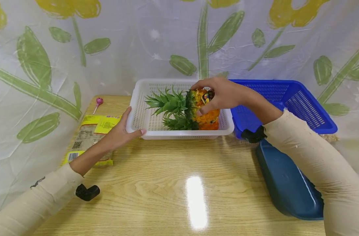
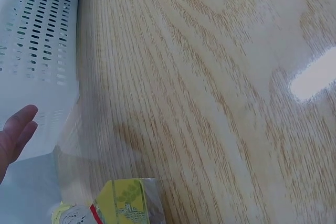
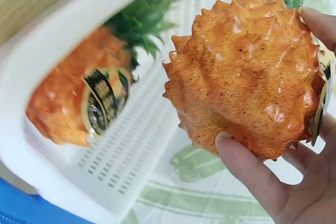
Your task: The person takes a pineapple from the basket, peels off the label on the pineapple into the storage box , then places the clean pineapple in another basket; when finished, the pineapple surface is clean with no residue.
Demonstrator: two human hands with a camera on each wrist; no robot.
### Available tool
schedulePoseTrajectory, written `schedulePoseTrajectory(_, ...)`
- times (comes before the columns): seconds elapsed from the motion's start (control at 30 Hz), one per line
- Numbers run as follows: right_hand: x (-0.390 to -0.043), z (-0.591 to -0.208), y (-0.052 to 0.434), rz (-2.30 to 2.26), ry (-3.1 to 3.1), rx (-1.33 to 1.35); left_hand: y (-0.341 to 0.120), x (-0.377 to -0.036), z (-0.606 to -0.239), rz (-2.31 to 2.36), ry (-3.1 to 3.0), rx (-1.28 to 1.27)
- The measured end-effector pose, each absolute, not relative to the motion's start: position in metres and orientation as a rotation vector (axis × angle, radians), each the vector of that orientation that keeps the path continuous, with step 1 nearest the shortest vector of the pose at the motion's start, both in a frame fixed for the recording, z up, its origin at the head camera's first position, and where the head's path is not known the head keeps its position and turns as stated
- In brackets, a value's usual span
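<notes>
A flowered sheet point(image 1: 123, 67) backs a wood-grain table point(image 1: 149, 183), seen from where I stand in the room. On the table: a blue basket point(image 1: 256, 88) at right, a white basket point(image 1: 182, 133) just beside it, a dark teal tub point(image 1: 288, 177) nearer the person, and a yellow-edged packet point(image 1: 88, 137) at left. Left hand point(image 1: 120, 129): fingers fairly straight, braced against the white basket's near left corner. Right hand point(image 1: 226, 93): thumb and fingers curled round a pineapple point(image 3: 241, 77), which is over the white basket, behind a second pineapple point(image 3: 63, 98); whether it touches the basket floor, I cannot tell.

Likely hazards: the white basket could slide or tip if the braced hand pushes unevenly; the held pineapple could roll from the fingers, its rounded, glossy body offering uneven purchase; its leaves could snag on the rim or its neighbour.

Appearance of the held pineapple: orange body, yellower toward the leaf end, lying on its side; a crown of pointed green leaves point(image 1: 161, 101) directed left; a dark label point(image 1: 207, 96) on the body; brown specks and small hooked spikes throughout.
</notes>
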State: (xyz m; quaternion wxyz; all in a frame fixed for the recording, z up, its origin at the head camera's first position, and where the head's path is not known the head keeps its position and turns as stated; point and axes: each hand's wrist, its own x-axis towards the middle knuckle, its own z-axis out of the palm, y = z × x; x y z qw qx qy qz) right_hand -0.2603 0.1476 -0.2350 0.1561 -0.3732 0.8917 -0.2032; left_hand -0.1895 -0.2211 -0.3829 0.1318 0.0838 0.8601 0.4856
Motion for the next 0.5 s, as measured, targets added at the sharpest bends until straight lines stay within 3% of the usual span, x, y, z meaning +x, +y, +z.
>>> schedulePoseTrajectory(0.5, -0.198, -0.243, 0.16, -0.604, 2.476, -1.093, -0.22, -0.189, -0.383, 1.427, 2.493, 0.297)
